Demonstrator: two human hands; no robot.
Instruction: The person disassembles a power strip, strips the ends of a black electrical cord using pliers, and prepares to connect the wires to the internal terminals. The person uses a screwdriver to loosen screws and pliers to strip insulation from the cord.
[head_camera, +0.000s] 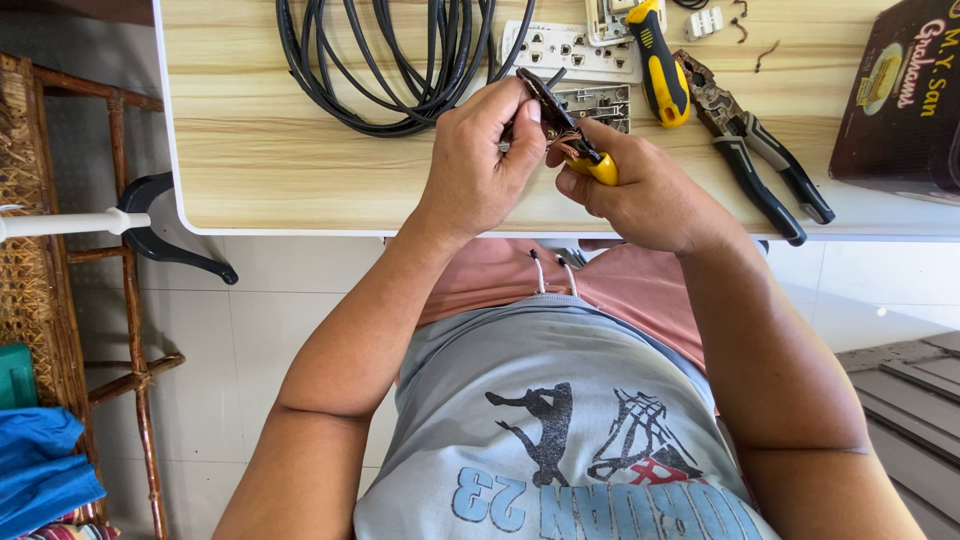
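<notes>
My left hand (482, 160) grips a dark cable end (545, 97) with bare copper strands showing at its tip. My right hand (640, 190) holds a small yellow-handled tool (603, 168) against those strands. Both hands meet just above the front edge of a light wooden table (290, 150). Right behind my hands lies an opened white socket part (598, 103), and beyond it a white outlet plate (570, 48).
A coil of black cable (390, 70) lies at the back of the table. A yellow-handled screwdriver (656, 68) and black-handled pliers (755, 160) rest to the right, next to a dark box (900, 95). A wooden chair (70, 230) stands left.
</notes>
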